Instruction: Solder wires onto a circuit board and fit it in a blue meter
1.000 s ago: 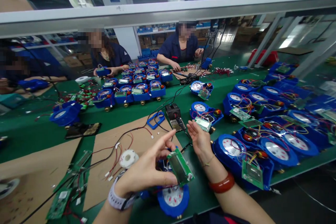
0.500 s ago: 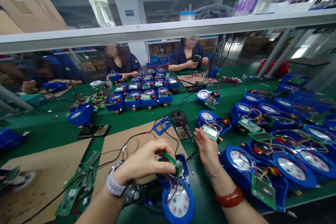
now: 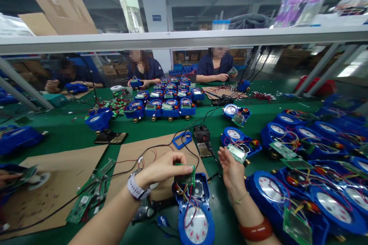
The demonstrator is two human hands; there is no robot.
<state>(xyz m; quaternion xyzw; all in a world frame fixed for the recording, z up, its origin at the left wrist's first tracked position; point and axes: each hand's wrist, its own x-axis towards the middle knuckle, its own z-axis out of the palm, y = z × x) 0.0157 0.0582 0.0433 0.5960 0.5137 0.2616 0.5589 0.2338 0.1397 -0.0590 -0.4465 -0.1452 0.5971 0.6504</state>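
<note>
My left hand (image 3: 165,168) pinches a green circuit board (image 3: 187,180) between thumb and fingers. Thin coloured wires run from this board into a blue-cased meter (image 3: 198,227), which lies below it with a round white dial showing red marks. The board is raised over the meter's square compartment. My right hand (image 3: 231,168) is open, palm turned inward and fingers stretched out. Just beyond its fingertips sits another blue meter (image 3: 234,134) with a circuit board (image 3: 237,154) hanging over its front; whether the fingers touch that board I cannot tell.
Several blue meters (image 3: 268,189) crowd the right side; more stand in rows (image 3: 171,109) ahead. Cardboard (image 3: 126,172) lies at left beside loose circuit boards (image 3: 83,203). A blue frame (image 3: 182,140), a black stand (image 3: 202,136) and cables lie ahead. Co-workers (image 3: 215,65) sit across, beneath a shelf (image 3: 172,39).
My left hand has turned the circuit board so its face shows more, uncovering the meter's compartment. My right hand stays beside the other meter. The view has shifted slightly left.
</note>
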